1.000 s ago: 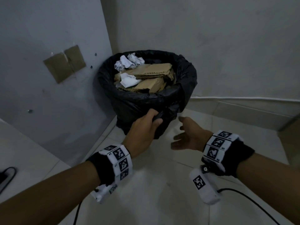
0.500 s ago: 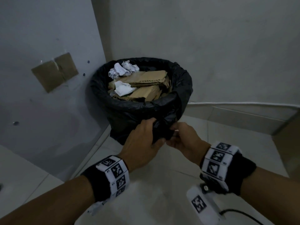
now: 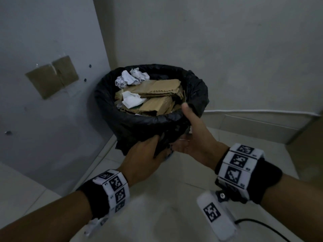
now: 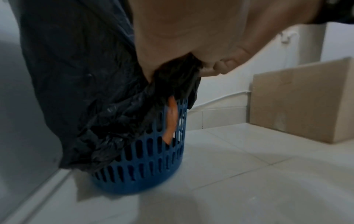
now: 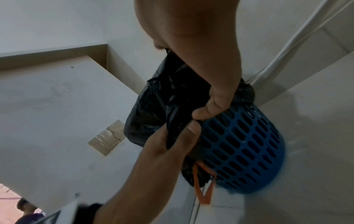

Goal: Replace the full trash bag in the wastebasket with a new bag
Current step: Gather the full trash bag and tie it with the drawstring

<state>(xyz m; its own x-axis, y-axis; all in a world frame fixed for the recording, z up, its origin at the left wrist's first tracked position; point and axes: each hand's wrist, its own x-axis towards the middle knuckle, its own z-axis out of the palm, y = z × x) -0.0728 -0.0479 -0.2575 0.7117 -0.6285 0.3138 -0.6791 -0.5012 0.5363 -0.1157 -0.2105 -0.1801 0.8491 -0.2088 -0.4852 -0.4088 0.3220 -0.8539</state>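
A black trash bag (image 3: 132,126) lines the blue slotted wastebasket (image 5: 249,144) in the corner, its edge folded down over the rim. It is filled to the top with cardboard pieces (image 3: 157,95) and crumpled white paper (image 3: 131,78). My left hand (image 3: 156,145) grips the bunched overhang of the bag on the near side. My right hand (image 3: 186,127) holds the bag fold just to the right, with the thumb up at the rim and the fingers curled under the plastic. An orange drawstring (image 5: 203,189) hangs below the hands.
The basket stands on a pale tiled floor (image 3: 171,198) between a grey panel (image 3: 43,119) on the left and the back wall. A large cardboard box (image 4: 302,98) stands to the right. A cable (image 3: 262,111) runs along the skirting.
My right hand has come in from open air to the bag and has slid up, with its thumb now at the rim. My left hand keeps its grip on the overhang.
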